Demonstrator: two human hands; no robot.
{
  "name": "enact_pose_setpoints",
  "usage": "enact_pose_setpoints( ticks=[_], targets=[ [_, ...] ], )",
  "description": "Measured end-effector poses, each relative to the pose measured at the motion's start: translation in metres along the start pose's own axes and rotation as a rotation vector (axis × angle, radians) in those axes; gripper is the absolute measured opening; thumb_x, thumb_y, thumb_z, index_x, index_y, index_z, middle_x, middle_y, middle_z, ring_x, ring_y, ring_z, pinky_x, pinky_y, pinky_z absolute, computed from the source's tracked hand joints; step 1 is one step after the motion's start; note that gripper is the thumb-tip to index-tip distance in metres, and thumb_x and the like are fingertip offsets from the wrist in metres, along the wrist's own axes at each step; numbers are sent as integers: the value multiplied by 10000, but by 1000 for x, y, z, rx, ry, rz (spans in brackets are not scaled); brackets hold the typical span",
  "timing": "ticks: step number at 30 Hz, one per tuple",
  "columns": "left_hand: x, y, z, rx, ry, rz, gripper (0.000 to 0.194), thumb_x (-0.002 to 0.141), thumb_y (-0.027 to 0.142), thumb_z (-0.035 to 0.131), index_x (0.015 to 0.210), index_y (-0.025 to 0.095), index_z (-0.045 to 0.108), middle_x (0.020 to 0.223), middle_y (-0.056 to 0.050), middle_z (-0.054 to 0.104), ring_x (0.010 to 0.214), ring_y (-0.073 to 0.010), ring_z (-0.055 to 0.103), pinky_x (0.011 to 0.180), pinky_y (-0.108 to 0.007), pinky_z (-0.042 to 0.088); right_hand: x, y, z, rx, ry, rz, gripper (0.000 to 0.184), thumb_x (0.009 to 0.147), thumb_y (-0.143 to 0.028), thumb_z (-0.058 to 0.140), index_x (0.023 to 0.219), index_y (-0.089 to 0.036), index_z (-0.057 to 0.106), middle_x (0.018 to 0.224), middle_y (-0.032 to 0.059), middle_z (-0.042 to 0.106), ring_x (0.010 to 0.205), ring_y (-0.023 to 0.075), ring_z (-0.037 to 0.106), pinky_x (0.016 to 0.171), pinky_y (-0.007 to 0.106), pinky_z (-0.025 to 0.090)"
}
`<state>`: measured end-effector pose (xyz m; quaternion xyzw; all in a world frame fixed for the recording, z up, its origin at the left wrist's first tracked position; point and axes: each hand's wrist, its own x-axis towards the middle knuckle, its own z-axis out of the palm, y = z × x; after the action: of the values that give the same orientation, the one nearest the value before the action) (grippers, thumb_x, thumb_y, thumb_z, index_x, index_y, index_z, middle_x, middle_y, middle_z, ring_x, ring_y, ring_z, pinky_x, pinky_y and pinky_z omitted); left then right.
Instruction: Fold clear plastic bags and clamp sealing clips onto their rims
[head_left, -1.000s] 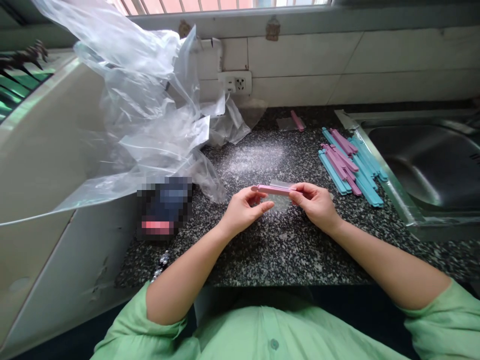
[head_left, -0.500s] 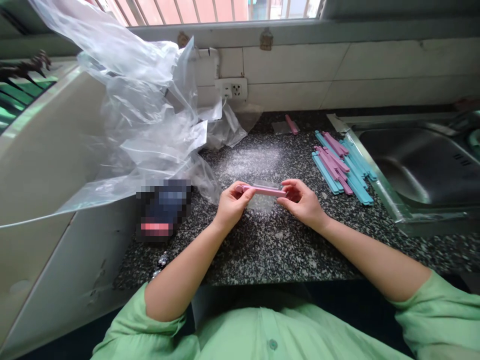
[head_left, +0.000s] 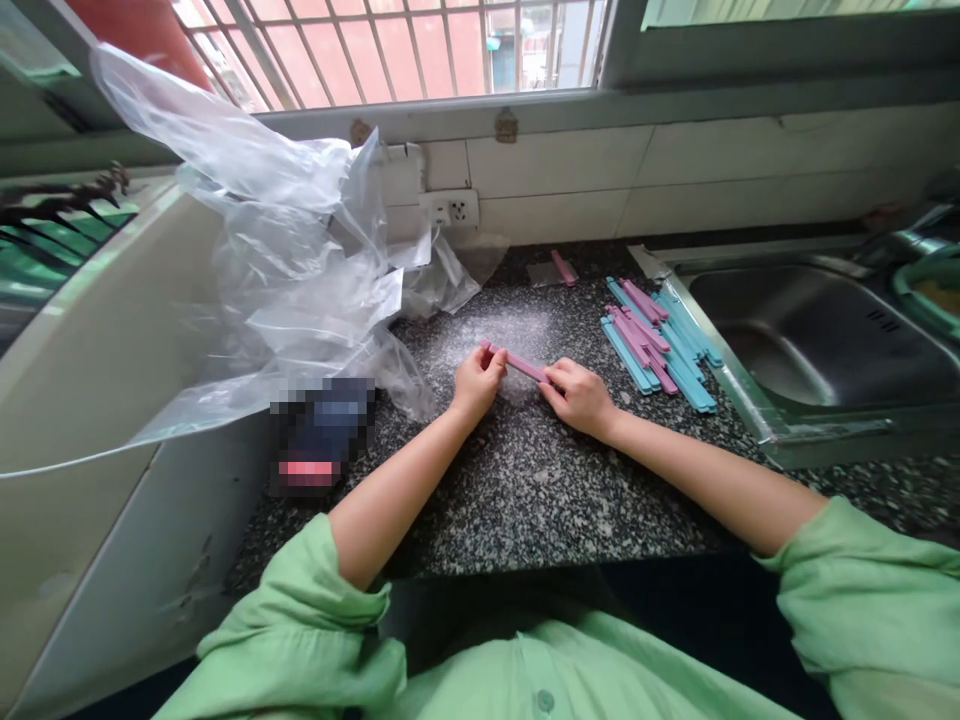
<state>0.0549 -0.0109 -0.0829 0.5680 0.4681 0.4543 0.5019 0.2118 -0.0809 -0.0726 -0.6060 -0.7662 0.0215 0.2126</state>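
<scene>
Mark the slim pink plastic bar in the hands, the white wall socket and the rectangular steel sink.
Slim pink plastic bar [head_left: 526,368]: head view, middle stretch.
White wall socket [head_left: 450,206]: head view, faceplate.
Rectangular steel sink [head_left: 787,335]: head view, basin interior.

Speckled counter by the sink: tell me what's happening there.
A person's left hand and right hand hold a pink bag clip between them, one at each end, over the speckled counter. More pink and blue clips lie heaped beside the sink; crumpled clear plastic is bunched at the left.
</scene>
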Motion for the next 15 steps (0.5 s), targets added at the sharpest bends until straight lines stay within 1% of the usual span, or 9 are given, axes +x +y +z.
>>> enact_pose_setpoints(
  ticks=[1,2,4,5,6,8,11,13,15],
  targets=[
    [10,1,6,28,28,6,140,766,291,546,742,159,507,525,54,462,455,-82,439,467,-198,363,9,3,-1,-38,-25,61,288,872,-285,427,1012,-142,633,919,100,635,856,187,589,766,253,427],
    [20,1,12,58,61,16,140,759,268,560,829,152,526,529,58,467,466,-88,455,486,-203,378,18,7,-1,-73,-49,132,292,876,-285,417,1016,-145,632,940,101,636,882,188,591,776,248,426],
    [38,3,26,169,134,56,337,740,237,592,1051,136,508,544,59,486,502,-109,492,538,-222,409,40,14,-1,-128,-68,272,306,886,-299,394,997,-151,638,973,106,642,912,198,598,776,250,430],
    [46,4,33,252,150,85,433,738,230,597,1142,132,476,568,49,509,536,-123,515,575,-236,424,51,18,0,-144,-62,319,326,892,-308,375,988,-143,639,980,117,645,909,208,605,766,260,435],
    [54,5,39,356,146,119,488,742,228,594,1201,133,454,609,30,540,584,-138,541,621,-251,437,62,22,1,-158,-54,362,345,898,-313,356,992,-135,637,987,130,648,911,219,612,758,270,440],
    [68,8,52,585,87,181,477,769,245,564,1228,154,473,750,-30,603,736,-177,580,724,-282,444,82,30,4,-181,-41,437,371,903,-317,334,1009,-120,631,989,156,656,913,238,623,747,288,450],
    [88,12,68,912,-8,217,385,819,309,488,1190,224,546,984,-93,604,965,-237,543,826,-326,416,107,43,7,-207,-37,530,376,900,-317,333,1035,-115,620,971,174,670,914,253,637,747,306,460],
    [103,15,76,1062,-31,219,361,840,333,443,1173,264,566,1060,-105,576,1033,-258,503,840,-343,401,120,52,8,-219,-37,574,384,900,-324,329,1055,-111,609,965,183,673,916,258,642,753,318,465],
    [118,15,82,1145,-42,231,344,849,342,421,1143,274,586,1083,-112,559,1050,-268,481,834,-351,391,133,61,8,-233,-42,614,403,902,-346,321,1083,-111,594,978,191,669,935,264,639,769,336,466]
  ],
)
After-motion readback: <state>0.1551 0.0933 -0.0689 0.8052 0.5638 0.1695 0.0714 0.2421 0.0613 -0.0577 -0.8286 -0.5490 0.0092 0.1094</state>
